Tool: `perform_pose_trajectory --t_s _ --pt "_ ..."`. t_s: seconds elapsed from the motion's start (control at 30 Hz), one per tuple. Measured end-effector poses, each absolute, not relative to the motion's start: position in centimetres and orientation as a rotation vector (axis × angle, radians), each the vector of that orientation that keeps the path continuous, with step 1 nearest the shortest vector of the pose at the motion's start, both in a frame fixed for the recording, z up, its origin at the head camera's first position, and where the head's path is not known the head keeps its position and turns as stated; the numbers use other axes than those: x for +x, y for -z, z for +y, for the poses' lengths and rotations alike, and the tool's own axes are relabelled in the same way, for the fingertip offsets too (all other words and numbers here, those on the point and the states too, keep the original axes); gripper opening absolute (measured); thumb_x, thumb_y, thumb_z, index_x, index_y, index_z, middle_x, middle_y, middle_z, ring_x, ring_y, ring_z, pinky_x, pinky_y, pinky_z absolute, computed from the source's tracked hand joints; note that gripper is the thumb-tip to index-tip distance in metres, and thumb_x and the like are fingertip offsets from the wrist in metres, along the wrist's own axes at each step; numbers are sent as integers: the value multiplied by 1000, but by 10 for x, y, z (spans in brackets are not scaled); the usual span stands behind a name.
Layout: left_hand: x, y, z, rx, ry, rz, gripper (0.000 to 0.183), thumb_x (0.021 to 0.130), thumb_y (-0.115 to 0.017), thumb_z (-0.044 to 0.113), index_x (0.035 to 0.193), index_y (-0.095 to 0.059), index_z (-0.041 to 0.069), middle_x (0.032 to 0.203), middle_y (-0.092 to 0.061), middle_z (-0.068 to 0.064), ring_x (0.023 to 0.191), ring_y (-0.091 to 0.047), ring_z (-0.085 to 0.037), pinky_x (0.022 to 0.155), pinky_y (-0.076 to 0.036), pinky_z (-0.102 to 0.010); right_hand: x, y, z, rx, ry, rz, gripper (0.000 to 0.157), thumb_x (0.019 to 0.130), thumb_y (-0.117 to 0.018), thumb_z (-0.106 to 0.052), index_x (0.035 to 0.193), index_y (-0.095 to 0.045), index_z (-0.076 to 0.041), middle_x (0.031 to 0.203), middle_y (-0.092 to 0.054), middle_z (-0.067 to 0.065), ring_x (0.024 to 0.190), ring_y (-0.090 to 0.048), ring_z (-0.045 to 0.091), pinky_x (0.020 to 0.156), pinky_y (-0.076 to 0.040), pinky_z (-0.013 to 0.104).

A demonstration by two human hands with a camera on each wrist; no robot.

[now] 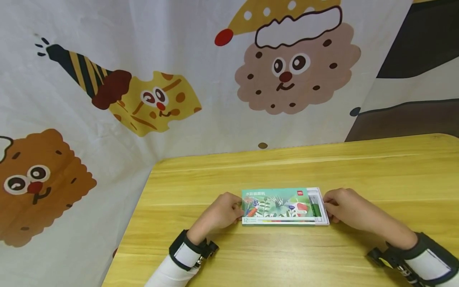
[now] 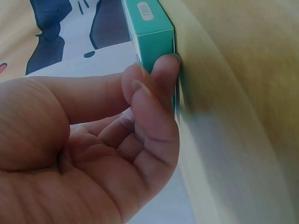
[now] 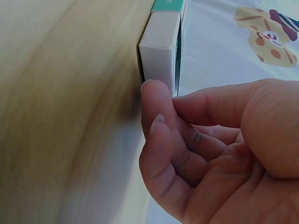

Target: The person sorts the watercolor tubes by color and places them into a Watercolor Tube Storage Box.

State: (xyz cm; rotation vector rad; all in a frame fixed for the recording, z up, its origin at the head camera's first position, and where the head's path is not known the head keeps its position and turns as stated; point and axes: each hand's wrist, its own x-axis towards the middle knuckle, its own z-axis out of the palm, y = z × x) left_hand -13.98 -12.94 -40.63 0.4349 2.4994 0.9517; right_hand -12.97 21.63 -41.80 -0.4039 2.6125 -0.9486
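A flat green watercolor paint box (image 1: 276,204), printed with plants, lies on the table in the head view. Its white inner tray (image 1: 324,211) sticks out a little from the right end, showing part of a green paint tube (image 1: 316,210). With curled fingers, my left hand (image 1: 223,211) holds the left end of the green sleeve. The left wrist view shows those fingertips at the sleeve's end face (image 2: 154,46). On the opposite side my right hand (image 1: 347,208) pinches the tray's end between thumb and fingers; the right wrist view shows the tray's white end wall (image 3: 158,63).
The wooden table (image 1: 279,255) extends around the box, its back edge meeting a hanging white cloth (image 1: 215,131) with cartoon biscuits and cheese. Wrist straps with small cameras (image 1: 211,249) sit on both forearms, close to the tabletop.
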Motion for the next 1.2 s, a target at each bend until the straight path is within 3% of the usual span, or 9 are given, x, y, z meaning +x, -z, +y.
perform_pose_trajectory --t_s 0.2,0.43,0.8,1.07,1.2 --pt "-137 405 -125 416 -953 2496 9 91 -59 7 84 -65 7 53 -53 -3 42 -42 -10 40 -32 -20 -128 419 213 -416 947 2614 15 90 -58 -4 101 -64 4 81 -64 6 56 -54 12 49 -49 26" --pt "-134 406 -119 425 -897 2514 24 91 -60 9 69 -52 9 51 -41 4 42 -35 -8 41 -28 -20 -126 420 209 -447 947 2631 16 89 -59 -4 102 -64 4 85 -66 8 57 -54 10 49 -49 26" --pt "-130 409 -115 442 -899 2528 18 91 -61 11 73 -57 9 52 -46 4 42 -39 -8 40 -30 -20 -122 418 203 -479 999 2587 12 90 -56 -2 99 -64 0 74 -63 0 57 -54 12 49 -48 26" --pt "-129 412 -114 477 -876 2565 29 91 -61 13 66 -47 12 49 -38 5 40 -34 -8 41 -27 -20 -121 415 206 -574 1029 2512 22 92 -46 3 81 -59 -11 64 -58 -2 55 -52 13 47 -44 25" --pt "-129 413 -114 478 -860 2572 29 91 -61 13 66 -47 13 49 -36 5 41 -33 -8 41 -26 -20 -121 415 206 -563 1025 2516 22 91 -46 3 81 -59 -11 64 -58 -2 55 -52 13 47 -44 25"
